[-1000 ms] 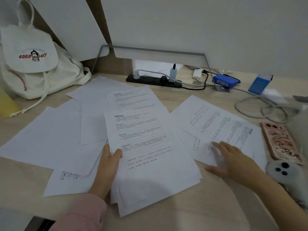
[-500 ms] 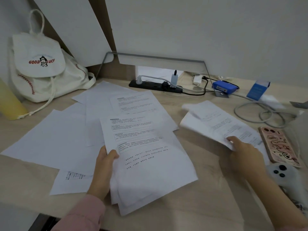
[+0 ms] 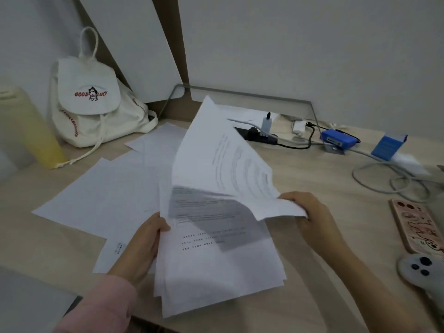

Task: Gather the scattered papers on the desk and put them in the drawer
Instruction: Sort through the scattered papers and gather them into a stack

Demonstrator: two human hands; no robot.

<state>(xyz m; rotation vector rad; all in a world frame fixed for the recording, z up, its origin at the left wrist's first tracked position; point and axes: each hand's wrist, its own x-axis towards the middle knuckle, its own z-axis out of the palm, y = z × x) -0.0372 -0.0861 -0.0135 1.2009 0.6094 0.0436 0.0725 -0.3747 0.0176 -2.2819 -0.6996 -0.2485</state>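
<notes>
Two hands, L hand (image 3: 141, 246) pinching paper stack (image 3: 216, 272) at left edge, R hand (image 3: 312, 219) gripping upturned sheets (image 3: 228, 159).

**Dim, soft, a bit smeary**

Light is flat and cool, no glare anywhere. The lifted sheets (image 3: 228, 152) throw a dark shadow onto the stack (image 3: 216, 272) underneath. The yellow bottle (image 3: 26, 131) at the left edge is blurry, and the wide lens bends the corners.

Some bare desk (image 3: 336, 169) can be found between the lifted sheets (image 3: 228, 159) and the phone (image 3: 415, 227), so a hand could be slipped through there. The near middle is hogged by the held stack (image 3: 216, 272). The left side is blanketed by loose sheets (image 3: 103, 200), and the back is blocked by a backpack (image 3: 96, 111), power strip (image 3: 259, 137) and coiled cable (image 3: 354, 174).
</notes>
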